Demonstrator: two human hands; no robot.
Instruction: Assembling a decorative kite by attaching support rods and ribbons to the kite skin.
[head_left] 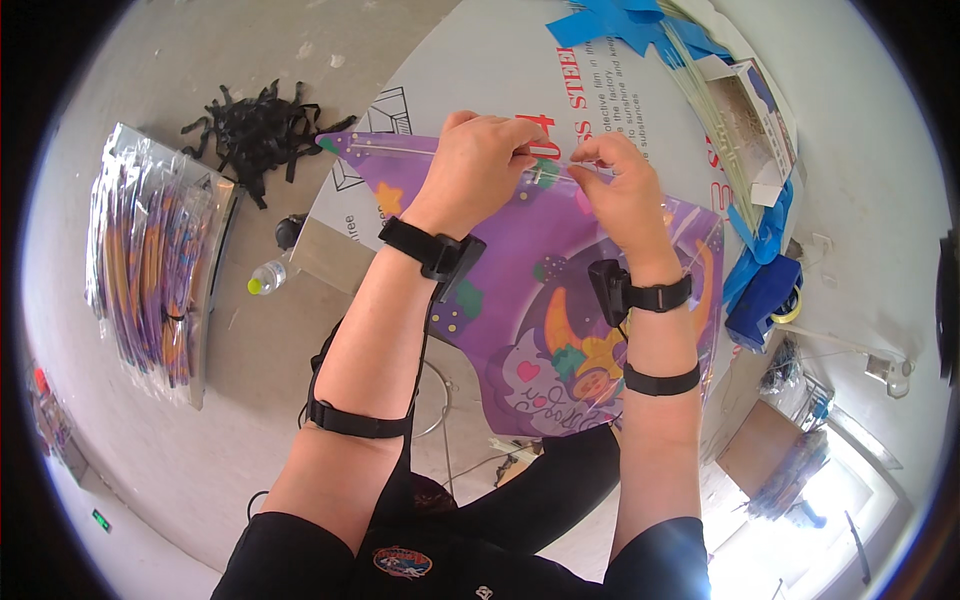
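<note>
A purple kite sail [490, 300] with printed moon, star and flower pictures lies spread over the table's near edge, its pointed corner to the left. My left hand [480, 165] is over its far edge, thumb and fingers pinched together. Close by on the right, my right hand [622, 190] pinches too, thumb against forefinger. Something thin and whitish shows between the two hands; what each fingertip grips is too small to make out. A thin pale rod [390, 149] runs along the sail's far edge, left of my left hand.
The table [470, 80] is covered with printed film. At its right are thin rods [690, 70], blue strips [610, 22], an open box [750, 120] and a blue tape dispenser [765, 303]. Leftward are black straps [255, 130], a bottle [268, 278] and bagged kites [150, 270].
</note>
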